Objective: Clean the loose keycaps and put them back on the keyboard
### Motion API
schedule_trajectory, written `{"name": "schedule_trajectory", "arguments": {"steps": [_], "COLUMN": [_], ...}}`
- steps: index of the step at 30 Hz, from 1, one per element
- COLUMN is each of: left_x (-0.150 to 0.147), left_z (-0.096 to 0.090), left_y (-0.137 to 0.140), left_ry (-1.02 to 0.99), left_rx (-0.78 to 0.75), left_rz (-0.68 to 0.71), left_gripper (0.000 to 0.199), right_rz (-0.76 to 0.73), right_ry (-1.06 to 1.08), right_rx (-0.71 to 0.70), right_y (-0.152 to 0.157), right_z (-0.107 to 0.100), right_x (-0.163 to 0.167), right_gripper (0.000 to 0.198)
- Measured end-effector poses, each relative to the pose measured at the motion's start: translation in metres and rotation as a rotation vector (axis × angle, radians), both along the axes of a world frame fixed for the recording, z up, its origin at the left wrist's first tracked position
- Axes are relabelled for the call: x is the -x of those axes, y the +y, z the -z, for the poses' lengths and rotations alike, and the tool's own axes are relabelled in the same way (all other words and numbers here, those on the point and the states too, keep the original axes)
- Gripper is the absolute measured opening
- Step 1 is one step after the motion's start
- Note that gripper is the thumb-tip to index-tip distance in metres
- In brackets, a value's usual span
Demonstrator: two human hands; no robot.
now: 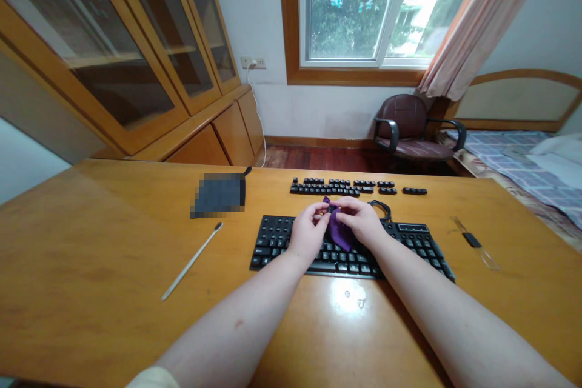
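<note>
A black keyboard (350,267) lies on the desk beneath both hands, with keycaps gone from part of its upper rows. Just above it, my right hand (364,222) pinches a purple cloth (342,236) that hangs down over the keys. Close against it, my left hand (309,231) is closed at the fingertips on a small black piece that looks like a keycap (330,210), partly covered by cloth and fingers. Loose black keycaps (324,190) stand in rows behind the keyboard. A coiled black cable (382,208) sits by its back edge.
A slim brush (191,262) and a dark pouch (220,195), partly blurred out, lie to the left. On the right is a wire keycap puller (473,240). The wooden desk (109,254) has its far edge behind the keycap rows; a chair (404,127) stands beyond.
</note>
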State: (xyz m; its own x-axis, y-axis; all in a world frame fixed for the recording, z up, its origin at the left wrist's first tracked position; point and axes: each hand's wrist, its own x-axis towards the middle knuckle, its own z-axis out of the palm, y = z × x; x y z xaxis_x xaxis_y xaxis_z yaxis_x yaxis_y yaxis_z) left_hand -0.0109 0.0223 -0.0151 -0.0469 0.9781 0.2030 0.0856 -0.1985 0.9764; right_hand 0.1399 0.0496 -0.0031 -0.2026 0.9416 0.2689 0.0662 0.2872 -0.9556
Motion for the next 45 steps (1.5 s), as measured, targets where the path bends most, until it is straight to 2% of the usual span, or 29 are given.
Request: {"name": "schedule_trajectory", "arguments": {"steps": [5,12,19,25,30,34,39,45], "left_x": [0.000,-0.001,0.000,-0.001,-0.002,-0.002,-0.002,-0.001], "left_z": [0.001,0.001,0.002,-0.003,-0.009,-0.006,-0.001,-0.004], "left_y": [-0.001,-0.002,-0.001,-0.001,-0.002,-0.002,0.000,-0.001], "left_ry": [-0.012,-0.029,0.026,-0.025,-0.079,-0.102,-0.118,-0.128], "left_rx": [-0.007,-0.013,-0.016,0.034,0.108,0.141,0.149,0.136], "left_rz": [-0.001,0.044,0.009,0.009,-0.004,-0.009,-0.008,-0.008], "left_gripper": [0.020,0.019,0.020,0.020,0.020,0.020,0.018,0.015], "right_rz": [-0.036,0.019,0.002,-0.028,0.019,0.072,0.053,-0.075], "right_ry": [-0.011,-0.020,0.090,0.088,0.016,-0.029,0.022,0.023], "right_rx": [0.013,0.068,0.180,0.233,0.149,0.074,0.120,0.170], "right_y": [0.001,-0.001,-0.003,-0.002,-0.001,0.001,0.000,-0.002], "right_z": [0.000,-0.007,-0.009,-0.005,-0.001,0.002,0.002,-0.001], "right_x": [-0.001,-0.001,0.003,0.004,0.001,-0.001,0.000,0.003], "right_gripper": [0.022,0.016,0.029,0.029,0.018,0.011,0.014,0.028]}}
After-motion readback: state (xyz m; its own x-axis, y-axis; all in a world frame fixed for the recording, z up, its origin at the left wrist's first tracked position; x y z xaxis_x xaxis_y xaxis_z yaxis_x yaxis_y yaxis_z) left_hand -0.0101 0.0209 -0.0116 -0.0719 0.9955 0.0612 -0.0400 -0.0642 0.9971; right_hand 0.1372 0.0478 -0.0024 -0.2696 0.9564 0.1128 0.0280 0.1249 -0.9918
